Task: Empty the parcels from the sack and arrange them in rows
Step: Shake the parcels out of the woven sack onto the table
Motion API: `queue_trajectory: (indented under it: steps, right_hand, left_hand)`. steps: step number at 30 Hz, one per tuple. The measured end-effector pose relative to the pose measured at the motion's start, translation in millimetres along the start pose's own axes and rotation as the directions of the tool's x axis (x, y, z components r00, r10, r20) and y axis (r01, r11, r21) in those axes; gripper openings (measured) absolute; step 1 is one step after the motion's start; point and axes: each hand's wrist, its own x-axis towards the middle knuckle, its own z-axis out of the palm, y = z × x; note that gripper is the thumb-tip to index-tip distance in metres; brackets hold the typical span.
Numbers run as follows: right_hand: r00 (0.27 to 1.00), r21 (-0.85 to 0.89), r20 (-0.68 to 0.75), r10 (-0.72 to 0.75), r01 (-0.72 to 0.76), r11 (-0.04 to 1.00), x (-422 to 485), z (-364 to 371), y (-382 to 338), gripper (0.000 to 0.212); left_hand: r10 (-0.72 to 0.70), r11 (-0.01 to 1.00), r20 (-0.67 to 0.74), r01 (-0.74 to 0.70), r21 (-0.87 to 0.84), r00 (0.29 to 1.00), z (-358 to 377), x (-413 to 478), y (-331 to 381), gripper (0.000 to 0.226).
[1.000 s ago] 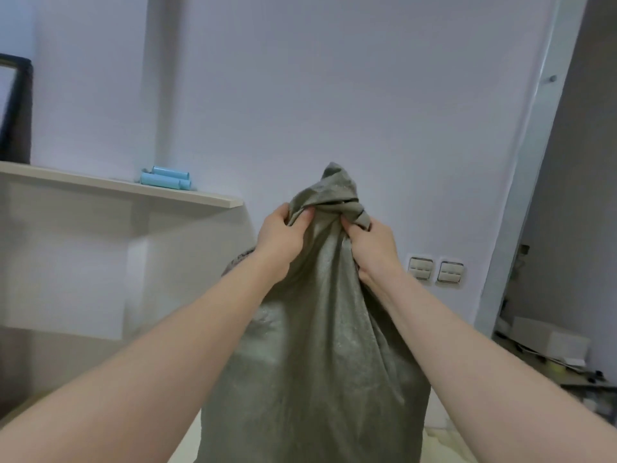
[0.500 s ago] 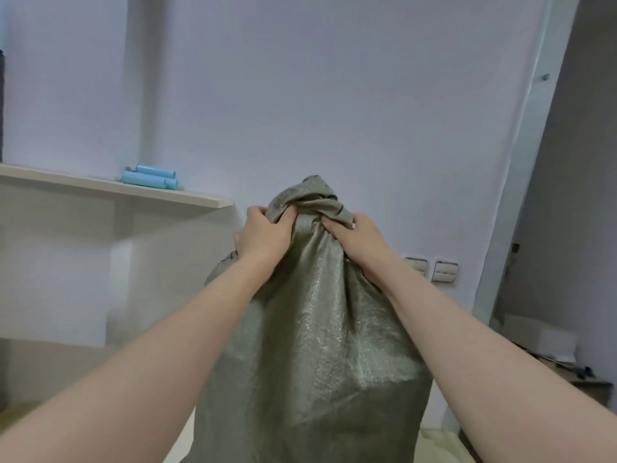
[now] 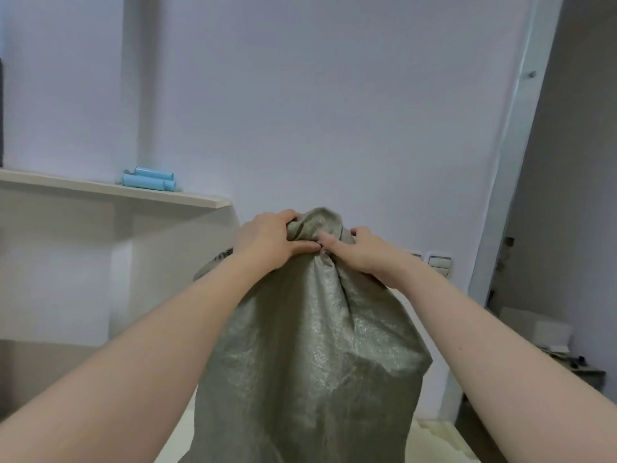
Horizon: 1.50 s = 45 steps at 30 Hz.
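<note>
i have the sack (image 3: 310, 345) held up in front of me, left hand (image 3: 267, 240) and right hand (image 3: 359, 252) both clenched on its bunched top. no parcels show, so i judge emptying is only starting; next comes tipping it out.

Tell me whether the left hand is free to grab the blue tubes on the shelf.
Probably not yet: the left hand is clenched on the sack neck, and the blue tubes lie well off to its left.
</note>
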Motion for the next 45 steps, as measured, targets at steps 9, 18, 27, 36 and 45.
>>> queue_trajectory:
  steps: [9, 18, 27, 36, 45]
  right_hand:
    - [0.917, 0.353, 0.094, 0.388, -0.395, 0.848, -17, 8, 40, 0.054]
    - [0.974, 0.843, -0.206, 0.092, 0.129, 0.522, 14, -12, -24, 0.019]
    - [0.898, 0.229, -0.279, -0.341, 0.407, 0.884, 16, 5, -28, 0.093]
    - [0.967, 0.142, -0.132, -0.216, 0.234, 0.962, 26, 27, 14, 0.048]
    - [0.984, 0.480, -0.167, -0.061, 0.135, 0.867, 17, 34, 22, 0.025]
  left_hand:
    - [-0.156, 0.986, -0.124, 0.162, 0.038, 0.980, -19, -20, 11, 0.051]
    - [-0.323, 0.930, -0.372, 0.221, -0.292, 0.870, -66, -3, 31, 0.043]
    - [-0.421, 0.894, -0.072, 0.427, 0.133, 0.904, -59, -7, 27, 0.074]
    - [-0.296, 0.864, 0.121, 0.320, -0.389, 0.947, -53, -13, 26, 0.055]
    - [-0.444, 0.649, 0.539, 0.672, -0.357, 0.716, -53, -46, -23, 0.052]
